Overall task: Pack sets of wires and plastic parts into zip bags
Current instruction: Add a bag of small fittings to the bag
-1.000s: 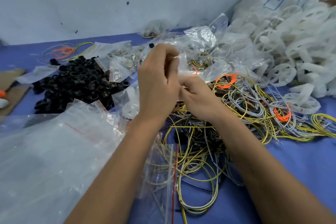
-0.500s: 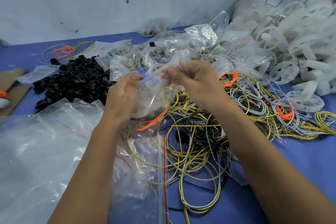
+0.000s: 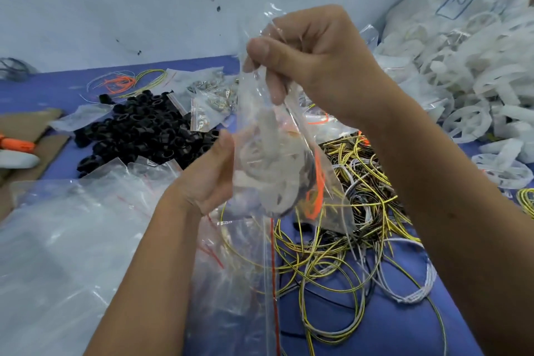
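Clear plastic empty zip bags (image 3: 72, 240) lie nearest us, lower left. Yellow, white and black loose wires (image 3: 346, 240) sprawl on blue table (image 3: 390, 326). We hold filled zip bag (image 3: 274, 159) in air over wires: our left hand (image 3: 208, 179) cups its lower side, fingers hidden; our right hand (image 3: 318, 61) pinches its top. Black plastic rings (image 3: 144, 130) heaped beyond, white plastic wheels (image 3: 468, 95) far right.

One head-worn wide-angle view looks forward and down from close above the blue table (image 3: 404, 326); both forearms rise from the bottom edge; the pale wall (image 3: 115, 9) closes the top; edges bend slightly; no second view.
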A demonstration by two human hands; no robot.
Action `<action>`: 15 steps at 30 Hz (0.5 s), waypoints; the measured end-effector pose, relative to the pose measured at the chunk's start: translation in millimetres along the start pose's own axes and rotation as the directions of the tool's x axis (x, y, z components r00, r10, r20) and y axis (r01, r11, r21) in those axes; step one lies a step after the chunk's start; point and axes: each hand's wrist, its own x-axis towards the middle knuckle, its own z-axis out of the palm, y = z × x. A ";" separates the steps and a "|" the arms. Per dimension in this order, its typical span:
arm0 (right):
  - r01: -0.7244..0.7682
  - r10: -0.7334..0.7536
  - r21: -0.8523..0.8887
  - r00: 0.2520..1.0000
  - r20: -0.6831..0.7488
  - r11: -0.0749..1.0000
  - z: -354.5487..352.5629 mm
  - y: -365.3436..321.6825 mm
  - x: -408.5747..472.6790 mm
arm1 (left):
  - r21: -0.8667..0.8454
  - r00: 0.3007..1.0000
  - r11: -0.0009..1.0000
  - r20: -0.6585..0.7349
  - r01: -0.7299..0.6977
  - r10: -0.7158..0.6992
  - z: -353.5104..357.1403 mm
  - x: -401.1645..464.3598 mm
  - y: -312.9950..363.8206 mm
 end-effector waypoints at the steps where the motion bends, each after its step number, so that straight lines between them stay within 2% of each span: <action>1: -0.001 0.000 -0.015 1.000 -0.006 1.000 0.0 -1.7 0.0 | -0.010 0.999 1.000 0.025 0.028 -0.028 4.3 -0.9 -2.9; 4: -0.038 0.037 -0.181 0.999 -0.008 0.983 -5.6 -1.7 0.5 | 0.055 0.995 0.997 0.076 0.056 -0.060 9.9 3.7 -12.5; 6: -0.053 0.043 -0.287 0.998 -0.041 0.957 -15.4 1.5 0.6 | 0.051 0.998 0.997 0.029 0.058 -0.060 11.5 7.2 -14.4; 8: -0.060 -0.005 -0.313 0.979 -0.202 0.948 -25.8 7.1 -0.6 | 0.022 0.999 0.999 -0.046 0.025 -0.024 7.6 10.9 -16.8; 9: -0.069 -0.033 -0.303 0.947 -0.319 0.951 -28.8 12.4 -3.2 | 0.019 0.995 1.000 -0.104 0.014 -0.012 6.4 11.1 -16.1; 11: -0.114 -0.035 -0.240 0.840 -0.542 0.964 -27.9 27.2 -15.0 | 0.052 0.982 0.998 -0.182 -0.042 0.050 6.2 13.1 -16.1; 12: -0.161 0.026 -0.172 0.798 -0.602 0.972 -24.8 35.1 -23.7 | 0.065 0.976 0.996 -0.204 -0.064 0.076 5.6 14.5 -18.0; 13: -0.230 0.145 -0.070 0.792 -0.594 0.971 -19.6 42.3 -33.8 | 0.049 0.969 0.996 -0.233 -0.072 0.082 6.1 15.7 -19.1; 15: -0.415 0.395 0.025 0.842 -0.369 0.909 -4.6 56.3 -56.2 | -0.020 0.957 0.996 -0.278 -0.091 0.082 8.7 18.3 -20.3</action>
